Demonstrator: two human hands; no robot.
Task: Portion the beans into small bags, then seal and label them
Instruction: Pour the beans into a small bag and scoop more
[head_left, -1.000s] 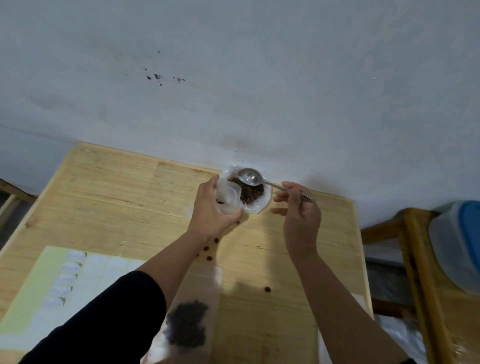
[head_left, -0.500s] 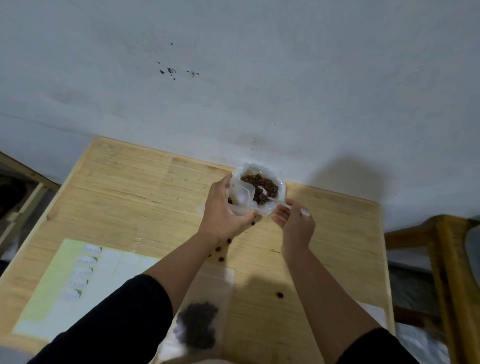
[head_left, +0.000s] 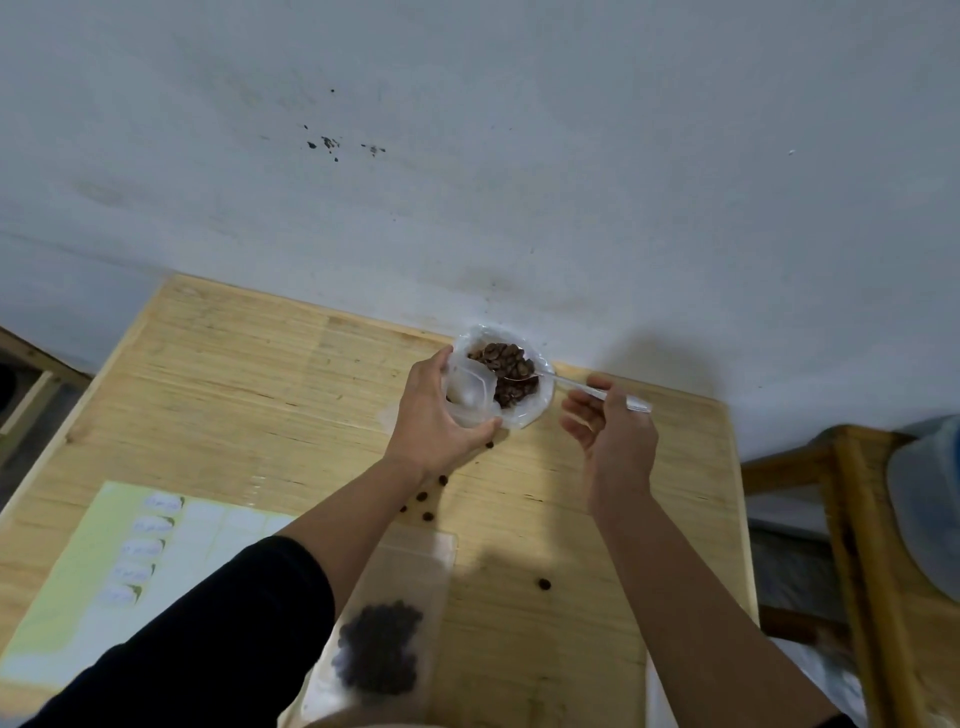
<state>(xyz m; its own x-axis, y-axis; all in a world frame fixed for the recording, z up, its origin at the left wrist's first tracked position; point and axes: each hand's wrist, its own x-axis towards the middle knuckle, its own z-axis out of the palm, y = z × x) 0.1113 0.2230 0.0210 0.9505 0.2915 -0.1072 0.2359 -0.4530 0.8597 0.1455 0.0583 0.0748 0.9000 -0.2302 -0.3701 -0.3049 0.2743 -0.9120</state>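
Observation:
A clear plastic container (head_left: 524, 415) of brown beans (head_left: 511, 397) stands at the table's far edge by the wall. My left hand (head_left: 434, 415) grips a small clear bag (head_left: 470, 392) held open right beside the container. My right hand (head_left: 613, 431) pinches the handle of a metal spoon (head_left: 571, 383), whose bowl is heaped with beans and sits over the container next to the bag's mouth. A filled clear bag (head_left: 384, 644) of dark beans lies near the table's front edge, partly under my left forearm.
A label sheet (head_left: 104, 571) with several written stickers lies at the front left of the wooden table (head_left: 234, 395). Several loose beans (head_left: 544, 583) are scattered on the table. A wooden chair (head_left: 857, 519) with a grey-blue object stands at the right.
The spoon, empty above the container a second ago, dipped into the beans and now carries a heaped load. My right hand dropped and turned palm up. My left hand kept the bag in place.

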